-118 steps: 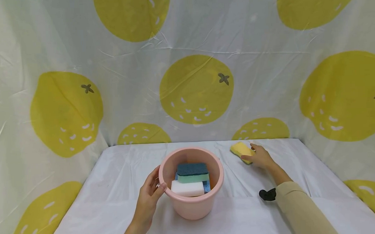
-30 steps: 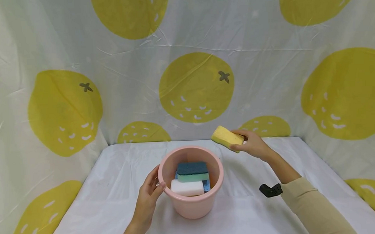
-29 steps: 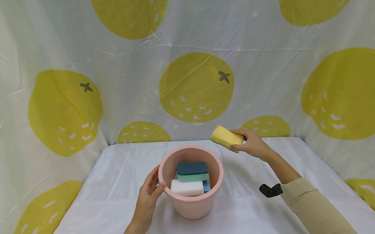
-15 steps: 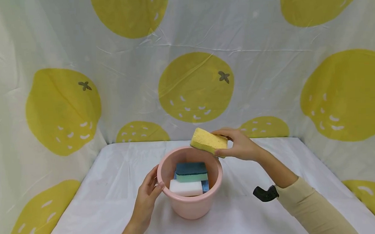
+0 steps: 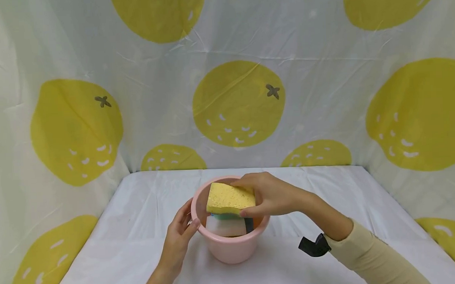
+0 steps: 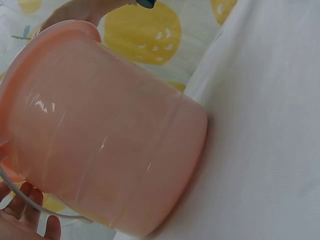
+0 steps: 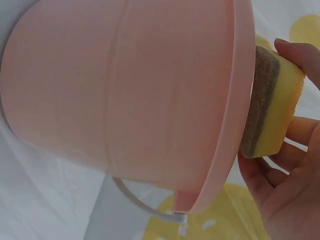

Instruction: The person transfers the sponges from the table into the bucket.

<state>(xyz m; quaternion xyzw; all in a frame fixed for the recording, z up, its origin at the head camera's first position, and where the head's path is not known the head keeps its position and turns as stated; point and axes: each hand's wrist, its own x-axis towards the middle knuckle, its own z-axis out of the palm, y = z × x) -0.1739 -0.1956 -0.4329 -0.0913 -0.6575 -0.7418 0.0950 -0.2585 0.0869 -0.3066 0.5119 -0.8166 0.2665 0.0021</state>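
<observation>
A pink bucket (image 5: 231, 249) stands upright on the white-covered table. My left hand (image 5: 179, 234) grips its left rim, thumb over the edge and fingers outside. Over the bucket's mouth, my right hand (image 5: 270, 195) pinches a yellow sponge (image 5: 227, 198) between thumb and fingers. The right wrist view shows a brownish scouring layer on the underside of this scrub sponge (image 7: 277, 105). Beneath it, inside the bucket, lie a white block sponge (image 5: 226, 227) and a green scrub sponge (image 5: 225, 216), mostly covered. A dark bluish piece (image 5: 249, 225) shows beside the white one.
A pale carrying handle (image 6: 45, 209) hangs at the bucket's side in the left wrist view. White cloth (image 5: 308, 206) covers the table. A lemon-print curtain (image 5: 155, 107) encloses its back and sides. A black strap-like piece (image 5: 314, 245) sits by the right sleeve.
My right hand picked the yellow sponge up from the table's back right, then carried it left and down to the bucket's mouth. My left hand has kept its hold on the rim.
</observation>
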